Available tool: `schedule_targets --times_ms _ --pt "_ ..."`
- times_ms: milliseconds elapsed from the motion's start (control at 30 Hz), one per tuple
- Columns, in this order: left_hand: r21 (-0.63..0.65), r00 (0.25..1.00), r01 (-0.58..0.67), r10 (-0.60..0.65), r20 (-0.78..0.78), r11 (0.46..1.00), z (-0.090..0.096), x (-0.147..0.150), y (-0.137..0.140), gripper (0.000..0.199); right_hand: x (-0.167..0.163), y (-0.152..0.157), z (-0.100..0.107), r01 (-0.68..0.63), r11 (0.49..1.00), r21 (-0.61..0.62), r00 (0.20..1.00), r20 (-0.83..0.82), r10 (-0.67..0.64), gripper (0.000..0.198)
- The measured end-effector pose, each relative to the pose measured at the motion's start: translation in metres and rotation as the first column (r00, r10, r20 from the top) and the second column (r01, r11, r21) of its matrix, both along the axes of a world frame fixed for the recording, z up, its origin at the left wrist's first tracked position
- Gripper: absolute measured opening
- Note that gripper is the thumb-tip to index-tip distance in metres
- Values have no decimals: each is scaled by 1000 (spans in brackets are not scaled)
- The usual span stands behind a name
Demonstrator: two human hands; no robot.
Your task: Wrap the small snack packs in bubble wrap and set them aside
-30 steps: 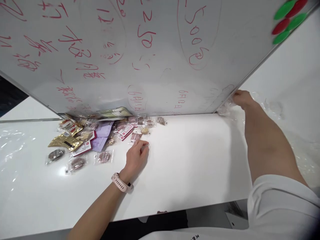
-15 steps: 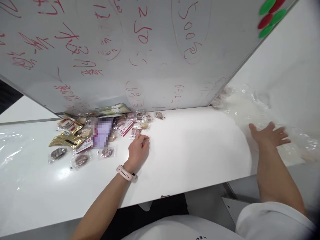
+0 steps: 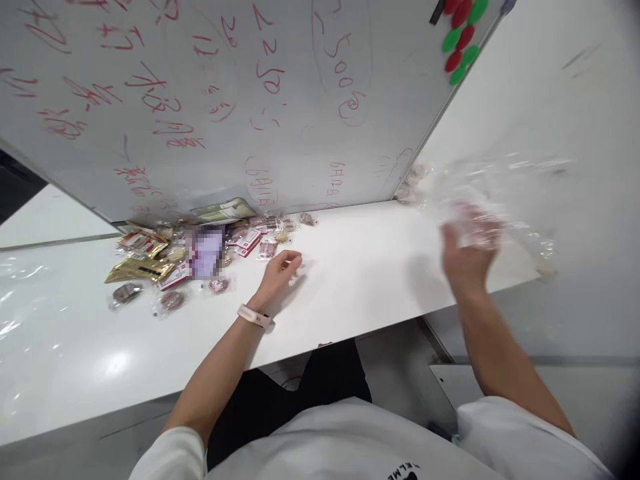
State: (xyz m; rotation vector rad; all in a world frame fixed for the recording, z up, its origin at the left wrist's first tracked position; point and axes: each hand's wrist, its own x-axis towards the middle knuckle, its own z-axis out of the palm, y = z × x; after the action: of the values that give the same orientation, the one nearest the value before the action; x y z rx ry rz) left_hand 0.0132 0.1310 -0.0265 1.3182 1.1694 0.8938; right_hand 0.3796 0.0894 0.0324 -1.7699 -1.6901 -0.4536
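Note:
My left hand (image 3: pixel 281 272) hovers just over the white table (image 3: pixel 345 267), right of a heap of small packets. Its fingers are loosely curled with a gap at the thumb, and nothing shows in them. On my left wrist sits a pale pink band (image 3: pixel 255 316). At the table's right end, my right hand (image 3: pixel 470 250) is blurred by motion, its fingers closed on a crumpled clear plastic bag (image 3: pixel 493 193). The plastic is raised and partly covers the fingers. Nearest to my left hand lies a small wrapped snack (image 3: pixel 268 249).
A whiteboard (image 3: pixel 295 147) with red writing stands along the table's back. Gold sachets (image 3: pixel 137 268), a purple packet (image 3: pixel 207 253) and several wrapped pieces lie at left. More small packets (image 3: pixel 414 183) sit by the board's right corner. Clear plastic (image 3: pixel 23 280) covers the far left.
My right hand has gone from spread over the plastic to closed on it, moving left and lifting it. My left hand has risen slightly and loosened. The view has shifted.

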Motion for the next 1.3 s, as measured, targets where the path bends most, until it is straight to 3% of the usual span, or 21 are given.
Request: schedule_targets --times_ms 33,67,100,133,200,233,267,333,400,433,533,600,667,767,867,933,1033,1067,1167,1233,1300 --pt "-87 972 96 -75 223 992 5 1 -6 50 -33 -10 -7 -92 996 -8 996 -13 92 58" --pt "-151 899 190 -110 423 970 10 1 -14 59 -65 -22 -15 -309 948 -70 949 -86 303 57" --pt "-198 814 259 -103 572 945 13 0 -23 65 -96 -33 -22 -514 844 -155 854 -187 486 54" --pt "-240 746 297 -68 662 924 15 -2 -33 68 -123 -44 -28 -645 736 -204 757 -306 578 52" --pt "-314 702 276 33 712 908 14 -11 -53 61 -162 -62 -38 -809 552 -201 561 -541 626 45" --pt "-343 707 239 79 702 909 13 -17 -62 56 -174 -67 -41 -840 521 -153 486 -640 595 40" --pt "-361 717 205 112 688 910 11 -23 -71 53 -182 -70 -44 -843 531 -89 423 -720 551 36" --pt "-371 735 147 150 662 917 9 -34 -85 53 -189 -71 -47 -786 617 17 336 -827 451 31" --pt "-371 744 96 181 643 924 8 -42 -94 51 -190 -69 -47 -732 680 40 288 -886 363 37" --pt "-368 745 74 193 638 927 9 -44 -98 49 -189 -68 -47 -741 671 31 267 -903 336 42" --pt "-301 741 -9 208 639 954 11 -42 -103 53 -190 -72 -43 -817 576 5 206 -932 299 61" --pt "-215 758 -54 180 626 975 13 -37 -105 63 -193 -76 -41 -819 573 -34 221 -940 261 69" --pt "-118 813 -61 118 570 991 16 -33 -107 70 -195 -79 -41 -775 625 -91 276 -939 205 65" --pt "-1 894 -13 13 448 1000 21 -31 -110 71 -191 -77 -40 -681 726 -96 318 -932 175 37" --pt "47 933 -60 39 357 997 26 -36 -112 65 -181 -75 -32 -536 843 55 259 -939 227 25" --pt "69 936 -134 104 335 989 32 -40 -114 59 -174 -76 -21 -437 884 163 213 -937 278 22" --pt "166 901 -318 243 358 934 47 -51 -118 51 -168 -80 -1 -288 903 319 203 -901 384 19" --pt "219 874 -407 308 377 887 53 -56 -120 48 -166 -82 5 -209 899 384 215 -879 425 19" --pt "334 738 -662 504 449 671 68 -73 -129 46 -156 -86 15 -12 864 503 255 -834 489 19" --pt "307 671 -735 586 454 604 66 -85 -137 48 -144 -90 8 9 887 462 281 -852 441 19" --pt "222 668 -735 629 397 641 54 -94 -146 48 -129 -95 -11 -69 959 276 347 -894 283 17"
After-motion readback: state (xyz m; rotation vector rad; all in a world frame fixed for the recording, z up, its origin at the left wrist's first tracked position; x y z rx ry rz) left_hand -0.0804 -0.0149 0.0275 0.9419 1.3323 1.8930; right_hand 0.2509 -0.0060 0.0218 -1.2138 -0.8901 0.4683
